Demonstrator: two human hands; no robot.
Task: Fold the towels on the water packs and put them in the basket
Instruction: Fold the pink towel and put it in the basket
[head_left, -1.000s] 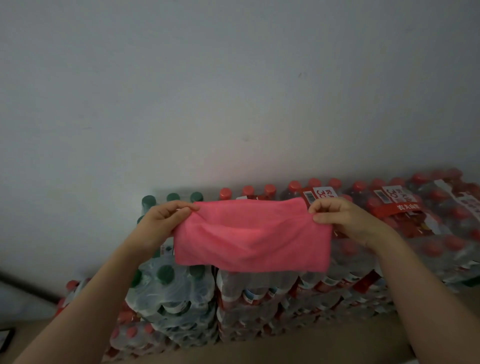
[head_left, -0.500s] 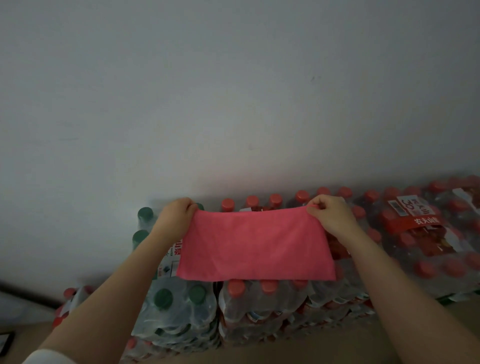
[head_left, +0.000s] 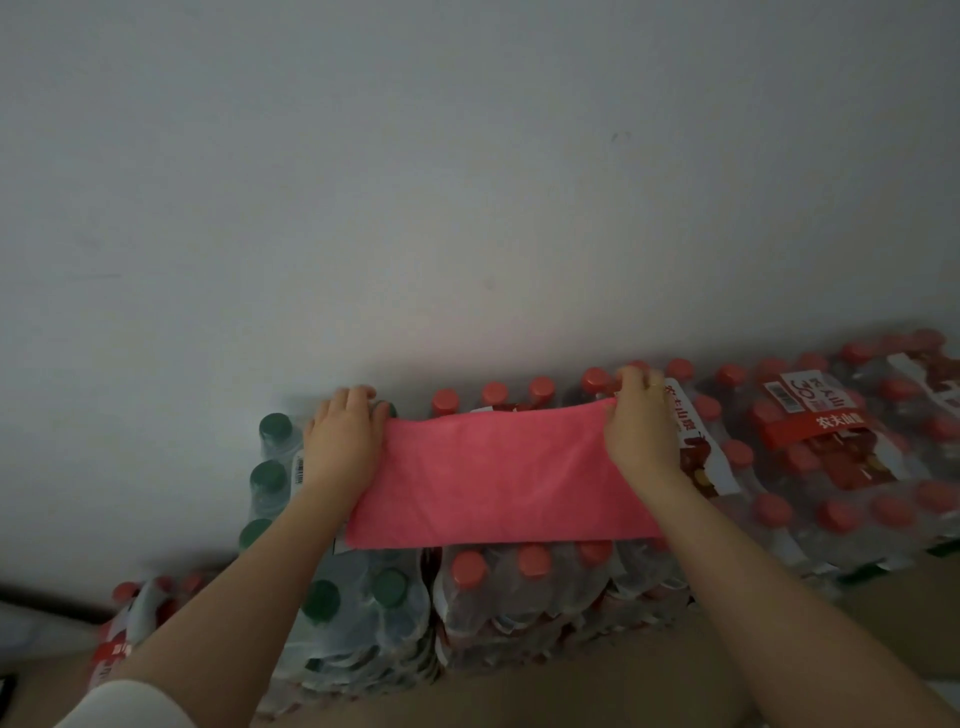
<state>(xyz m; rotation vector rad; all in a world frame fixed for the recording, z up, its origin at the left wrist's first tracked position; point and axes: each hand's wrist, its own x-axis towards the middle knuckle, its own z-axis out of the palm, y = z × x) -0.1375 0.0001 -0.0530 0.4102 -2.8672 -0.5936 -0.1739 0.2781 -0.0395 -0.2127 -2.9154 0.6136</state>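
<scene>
A pink rectangular cloth towel (head_left: 498, 475) lies spread flat across the tops of the shrink-wrapped packs of water bottles (head_left: 524, 592), its long edges running left to right. The left hand (head_left: 340, 441) holds the towel's far left corner, fingers (head_left: 358, 396) curled over the edge. The right hand (head_left: 640, 426) grips the far right corner the same way, fingers bent down around the cloth. Red-capped packs (head_left: 831, 457) extend to the right, a green-capped pack (head_left: 275, 467) sits at the left, and all stand against a plain grey wall (head_left: 467, 182).
</scene>
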